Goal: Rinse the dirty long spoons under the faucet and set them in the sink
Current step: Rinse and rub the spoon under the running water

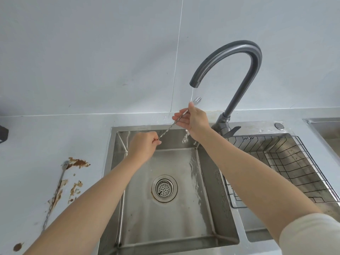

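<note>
A: Hand status?

B: Left hand [142,145] is curled closed, pinching the lower end of a long spoon [176,121] with a twisted stem. Right hand [193,119] grips the same stem higher up, thumb and fingers pressed on it, just below its forked end. That end sits in the water stream [192,94] right above the right hand.

A: Count?

B: Two long spoons. One held between both hands over the sink [165,218]. The second long spoon [57,190] lies on the counter [36,137] well left of the left hand, in brown stains [78,162]. One faucet [237,70], dark grey gooseneck, running, behind and above the right hand. One drain strainer [164,188] below both hands. One wire basket [287,168] in the basin to the right of the right arm.

A: Any labels?

B: None readable. Small marks on the basket's back rim, too small to tell.

A: Surface, room?

B: Pale grey counter, stainless sink basin wet along its right side, pale tiled wall [92,52] behind. More brown splatter near the counter's front left edge. Cream sleeve [311,234] on the right arm.
</note>
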A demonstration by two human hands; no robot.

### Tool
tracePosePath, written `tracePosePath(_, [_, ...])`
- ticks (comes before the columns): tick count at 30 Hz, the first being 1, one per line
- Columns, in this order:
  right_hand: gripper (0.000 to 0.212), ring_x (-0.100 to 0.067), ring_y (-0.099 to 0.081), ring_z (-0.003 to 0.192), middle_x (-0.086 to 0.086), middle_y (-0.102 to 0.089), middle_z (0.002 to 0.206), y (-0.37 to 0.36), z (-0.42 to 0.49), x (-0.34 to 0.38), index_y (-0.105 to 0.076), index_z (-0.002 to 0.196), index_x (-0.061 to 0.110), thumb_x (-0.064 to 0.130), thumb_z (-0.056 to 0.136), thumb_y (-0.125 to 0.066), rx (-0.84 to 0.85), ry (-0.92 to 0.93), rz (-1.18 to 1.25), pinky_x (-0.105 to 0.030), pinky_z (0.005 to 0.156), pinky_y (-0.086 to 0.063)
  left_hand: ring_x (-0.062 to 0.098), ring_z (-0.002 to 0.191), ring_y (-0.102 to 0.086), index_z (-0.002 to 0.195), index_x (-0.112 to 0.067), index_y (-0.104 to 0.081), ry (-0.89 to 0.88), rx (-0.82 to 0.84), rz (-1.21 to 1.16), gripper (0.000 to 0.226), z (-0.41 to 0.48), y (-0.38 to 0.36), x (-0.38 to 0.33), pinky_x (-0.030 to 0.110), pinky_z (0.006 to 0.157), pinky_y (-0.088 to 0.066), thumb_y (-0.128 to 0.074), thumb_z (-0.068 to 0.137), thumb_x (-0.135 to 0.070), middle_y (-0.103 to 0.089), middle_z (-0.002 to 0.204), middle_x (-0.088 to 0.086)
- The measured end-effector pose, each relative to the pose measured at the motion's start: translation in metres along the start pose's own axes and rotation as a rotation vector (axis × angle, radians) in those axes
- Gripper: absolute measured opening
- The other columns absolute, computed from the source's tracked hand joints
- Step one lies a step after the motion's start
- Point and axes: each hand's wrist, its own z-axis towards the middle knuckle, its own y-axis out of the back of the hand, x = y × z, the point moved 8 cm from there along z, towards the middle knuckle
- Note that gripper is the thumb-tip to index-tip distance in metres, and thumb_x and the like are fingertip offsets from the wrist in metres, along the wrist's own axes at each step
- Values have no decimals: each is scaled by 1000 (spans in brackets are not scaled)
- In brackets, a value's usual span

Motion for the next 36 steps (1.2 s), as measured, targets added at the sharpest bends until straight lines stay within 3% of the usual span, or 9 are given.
tracePosePath(2, [41,-18,-65,55,-12,-60,68,-2,0,1,-51,70,5,27,101,-34,-5,0,-1,-26,56,-57,28,65,-54,80,-1,-66,3,24,12,18,4,-2,-5,35,70,-47,-62,87,-17,-70,74,20])
tracePosePath(5, [24,-16,-66,61,-12,-60,75,-3,-1,7,-51,72,4,5,96,-44,72,62,-17,-24,61,-59,33,73,-63,79,-3,-66,5,45,4,17,8,-5,-8,39,73,-52,-61,87,-17,-71,75,19])
tracePosePath(8, [20,-14,-68,60,-12,-60,78,2,0,12,-50,72,5,-9,87,-53,101,85,15,-25,67,-59,34,74,-64,79,0,-66,4,39,-12,18,13,-4,-12,37,72,-51,-62,87,-16,-71,75,21])
tracePosePath(15, [39,-13,-67,49,-11,-61,69,0,1,9,-54,71,5,25,99,-38,45,15,-99,-24,54,-58,36,75,-65,82,-1,-66,-30,18,-20,17,20,-4,-26,42,70,-55,-60,88,-16,-70,76,23])
tracePosePath(21, [16,-9,-68,55,-11,-60,77,-6,1,23,-54,84,6,-7,90,-48,146,120,-19,-24,65,-58,37,72,-66,84,1,-66,-50,4,-43,17,27,0,-34,38,69,-54,-57,89,-13,-70,76,24])
tracePosePath(24, [14,-11,-68,57,-10,-62,76,-4,1,22,-55,83,6,-2,92,-49,134,105,16,-25,67,-59,38,75,-65,82,0,-66,-53,-5,-54,17,31,2,-40,40,73,-54,-57,89,-13,-70,77,24])
tracePosePath(28, [34,-13,-68,51,-9,-63,66,-3,1,14,-55,77,5,22,100,-37,84,42,-44,-27,59,-58,38,78,-63,78,2,-65,-82,-5,-46,21,39,1,-53,40,75,-53,-56,89,-14,-70,77,24])
tracePosePath(33, [9,-10,-69,58,-12,-62,79,1,2,22,-54,97,1,-3,93,-47,133,100,-10,-23,64,-59,40,78,-64,80,2,-65,-58,-17,-101,22,49,-2,-58,44,75,-54,-54,90,-14,-69,78,26])
tracePosePath(36, [13,-8,-68,59,-10,-63,78,4,1,25,-57,83,5,-6,88,-53,128,116,-26,-21,66,-59,41,80,-64,82,1,-66,-55,-15,-135,22,54,-6,-60,46,77,-54,-52,91,-14,-69,81,26])
